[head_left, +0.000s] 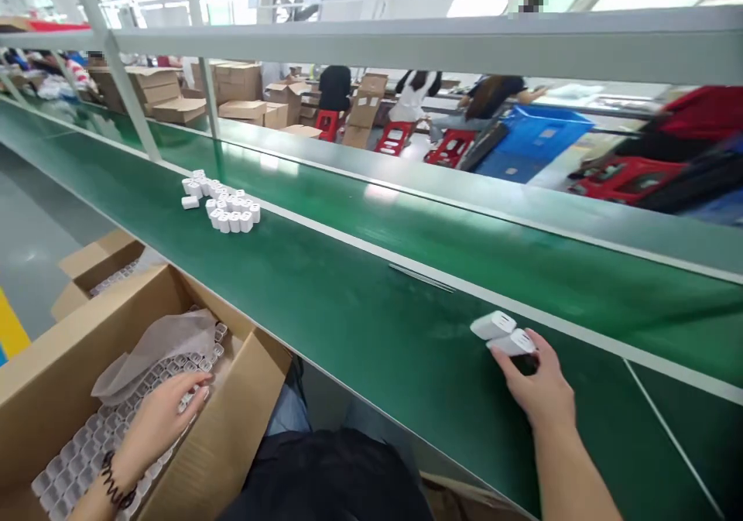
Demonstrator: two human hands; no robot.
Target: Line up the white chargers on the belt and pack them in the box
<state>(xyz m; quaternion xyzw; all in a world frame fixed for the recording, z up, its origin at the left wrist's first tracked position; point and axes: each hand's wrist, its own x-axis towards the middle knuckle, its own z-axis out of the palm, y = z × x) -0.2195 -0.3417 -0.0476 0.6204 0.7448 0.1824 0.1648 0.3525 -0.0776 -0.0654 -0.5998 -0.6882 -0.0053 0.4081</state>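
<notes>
On the green belt, my right hand (537, 385) has its thumb and fingers around a white charger casing (511, 343). Another white charger casing (493, 324) lies on its side right against it, farther from me. My left hand (166, 413), a dark coiled band on its wrist, reaches into an open cardboard box (232, 405). Its thumb and fingers close about a white casing (184, 402), partly hidden by them. Rows of translucent white casings (87, 447) fill the box beneath that hand. A crumpled translucent sheet (156, 351) covers some of them.
Farther left on the belt (325, 296) stands a cluster of white casings (232, 211), one lying apart. A second open box (104, 262) sits behind mine. A pale rail (360, 241) divides the belt lengthwise; an overhead beam (406, 53) crosses above. People sit beyond, near a blue bin (528, 142).
</notes>
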